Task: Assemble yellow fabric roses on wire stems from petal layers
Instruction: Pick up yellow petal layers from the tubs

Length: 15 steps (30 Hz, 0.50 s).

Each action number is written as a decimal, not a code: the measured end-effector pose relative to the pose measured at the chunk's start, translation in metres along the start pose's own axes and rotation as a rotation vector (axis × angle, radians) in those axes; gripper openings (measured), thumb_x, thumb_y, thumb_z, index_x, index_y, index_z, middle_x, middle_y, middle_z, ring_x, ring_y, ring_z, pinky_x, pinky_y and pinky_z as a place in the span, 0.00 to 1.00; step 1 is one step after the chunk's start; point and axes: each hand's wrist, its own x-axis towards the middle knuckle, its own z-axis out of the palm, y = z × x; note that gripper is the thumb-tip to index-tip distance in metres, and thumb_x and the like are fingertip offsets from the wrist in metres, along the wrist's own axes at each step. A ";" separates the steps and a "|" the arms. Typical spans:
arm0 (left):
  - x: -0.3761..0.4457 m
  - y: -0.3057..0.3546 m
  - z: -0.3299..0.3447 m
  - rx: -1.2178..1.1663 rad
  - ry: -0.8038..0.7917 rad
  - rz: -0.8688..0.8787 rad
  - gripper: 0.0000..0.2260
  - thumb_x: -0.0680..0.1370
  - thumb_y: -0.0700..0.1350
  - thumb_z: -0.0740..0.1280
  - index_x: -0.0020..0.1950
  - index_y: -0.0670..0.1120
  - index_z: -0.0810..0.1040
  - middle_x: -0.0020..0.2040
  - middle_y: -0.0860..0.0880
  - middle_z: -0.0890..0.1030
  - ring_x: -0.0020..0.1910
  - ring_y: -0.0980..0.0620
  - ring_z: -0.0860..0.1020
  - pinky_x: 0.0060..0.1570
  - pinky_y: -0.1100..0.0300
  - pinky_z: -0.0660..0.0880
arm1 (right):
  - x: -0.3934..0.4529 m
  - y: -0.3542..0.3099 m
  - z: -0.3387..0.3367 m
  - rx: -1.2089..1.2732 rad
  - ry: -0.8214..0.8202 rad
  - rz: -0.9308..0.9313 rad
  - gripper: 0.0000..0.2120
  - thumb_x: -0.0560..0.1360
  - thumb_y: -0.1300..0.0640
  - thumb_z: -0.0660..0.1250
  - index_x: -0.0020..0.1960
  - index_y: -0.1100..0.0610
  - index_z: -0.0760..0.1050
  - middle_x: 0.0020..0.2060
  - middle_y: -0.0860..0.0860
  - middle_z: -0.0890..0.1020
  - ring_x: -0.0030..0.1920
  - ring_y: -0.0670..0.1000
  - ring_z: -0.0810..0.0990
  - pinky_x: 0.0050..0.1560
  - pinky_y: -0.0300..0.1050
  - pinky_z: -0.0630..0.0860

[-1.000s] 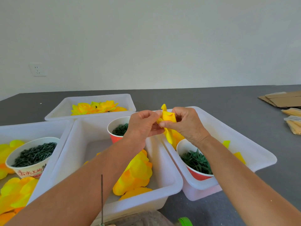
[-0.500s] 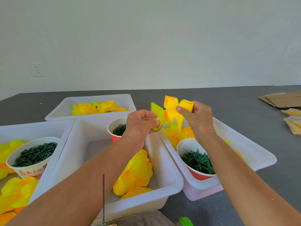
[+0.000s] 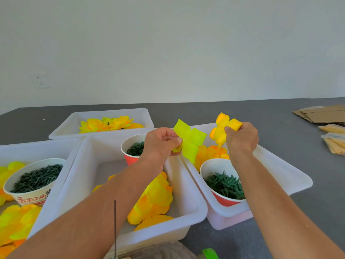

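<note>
The left hand (image 3: 160,144) pinches a flat yellow petal (image 3: 188,141), the right hand (image 3: 240,139) grips a darker petal bunch (image 3: 221,130); I think one petal goes on the wire (image 3: 115,227) next.

Matt cloth petal layer (image 3: 189,142), smooth white plastic bin (image 3: 186,187), paper cup (image 3: 34,197), thin metal wire (image 3: 115,227).

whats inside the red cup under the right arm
The red cup holds a heap of dark green plastic pieces, spiky like calyxes. The right forearm covers its right edge, and anything below the heap is hidden.
</note>
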 end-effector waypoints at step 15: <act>-0.001 -0.002 0.002 0.024 -0.005 -0.019 0.03 0.75 0.33 0.67 0.45 0.39 0.78 0.40 0.42 0.80 0.37 0.50 0.78 0.32 0.63 0.79 | -0.026 -0.014 0.003 0.194 -0.521 -0.249 0.12 0.75 0.49 0.66 0.45 0.57 0.81 0.40 0.49 0.82 0.44 0.48 0.78 0.45 0.44 0.74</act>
